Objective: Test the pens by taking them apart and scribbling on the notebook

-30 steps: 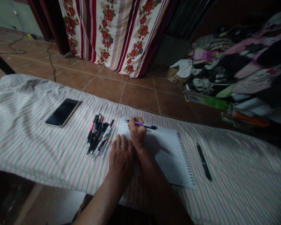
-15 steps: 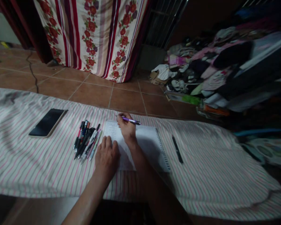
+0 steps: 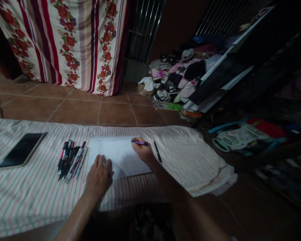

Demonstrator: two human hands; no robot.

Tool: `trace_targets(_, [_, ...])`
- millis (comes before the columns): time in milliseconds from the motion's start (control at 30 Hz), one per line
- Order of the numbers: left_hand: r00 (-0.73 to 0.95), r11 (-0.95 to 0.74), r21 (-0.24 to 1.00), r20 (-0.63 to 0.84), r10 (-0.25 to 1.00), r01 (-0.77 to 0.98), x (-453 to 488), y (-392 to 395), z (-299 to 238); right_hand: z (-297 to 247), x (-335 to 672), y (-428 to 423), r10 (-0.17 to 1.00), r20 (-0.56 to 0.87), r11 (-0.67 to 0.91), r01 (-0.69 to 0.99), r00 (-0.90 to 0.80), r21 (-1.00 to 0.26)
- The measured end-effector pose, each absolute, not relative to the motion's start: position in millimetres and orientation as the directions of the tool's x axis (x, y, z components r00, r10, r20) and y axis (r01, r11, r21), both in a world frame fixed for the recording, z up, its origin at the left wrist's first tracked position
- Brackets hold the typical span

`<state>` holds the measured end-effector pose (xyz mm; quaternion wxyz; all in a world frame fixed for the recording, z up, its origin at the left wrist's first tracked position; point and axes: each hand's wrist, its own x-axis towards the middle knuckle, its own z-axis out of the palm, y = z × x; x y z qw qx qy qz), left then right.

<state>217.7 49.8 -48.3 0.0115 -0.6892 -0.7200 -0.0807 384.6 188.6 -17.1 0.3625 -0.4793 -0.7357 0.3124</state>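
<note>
Evidently the purple pen had travelled: a second before, my right hand held it at the notebook's top left corner, and now the fingers were clamped on it near the right edge, tip on the page. I took that as a line carried across the sheet. My left hand lay flat with fingers spread on the lower left corner, pinning the notebook to the striped counter, much as before. Just right of my wrist lay a black pen; left of the notebook sat the bundle of pens, then the phone. My view had swung right, toward the clothes pile. Faint writing showed on the page, too dim to read; no brands were legible.
</note>
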Motion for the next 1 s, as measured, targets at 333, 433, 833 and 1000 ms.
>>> trace_targets(333, [-0.016,-0.019,0.189,0.184,0.983,0.982,218,48,-51,4,482,201,0.972,0.173,0.233,0.730,-0.157,-0.643])
trace_targets(433, [0.000,-0.043,0.205,0.205,0.979,0.978,216,47,-54,-1,500,201,0.981,0.148,0.190,0.753,-0.123,-0.630])
trace_targets(833, [0.063,-0.084,0.138,0.152,0.986,0.987,213,49,-55,-3,523,207,0.990,0.054,0.143,0.912,-0.132,-0.385])
trace_targets(1000, [0.104,-0.125,0.111,0.178,0.979,0.986,209,49,-54,-11,523,209,0.979,-0.002,0.195,0.931,-0.206,-0.310])
